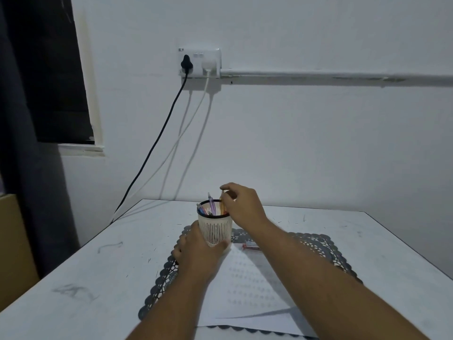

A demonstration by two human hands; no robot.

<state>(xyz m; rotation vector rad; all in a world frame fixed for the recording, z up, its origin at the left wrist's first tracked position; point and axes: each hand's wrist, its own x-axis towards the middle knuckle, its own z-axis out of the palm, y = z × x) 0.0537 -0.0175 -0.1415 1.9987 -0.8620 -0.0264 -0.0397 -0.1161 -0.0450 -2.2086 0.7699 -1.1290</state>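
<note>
A white slotted pen holder [215, 229] with a dark rim stands upright on a grey lace mat [318, 244] on the white table [98, 266]. Several pens stick out of it, among them a purple one [211, 203]. My left hand [196, 251] grips the holder's lower part from the near left side. Above the rim, my right hand [241, 204] pinches the top of an orange pen [223, 204] that stands in the holder.
A white sheet of paper [247, 285] lies on the mat in front of the holder. A small red object [250, 246] lies just right of it. On the wall behind, a socket [199, 62] feeds black and white cables down past the table's far left corner.
</note>
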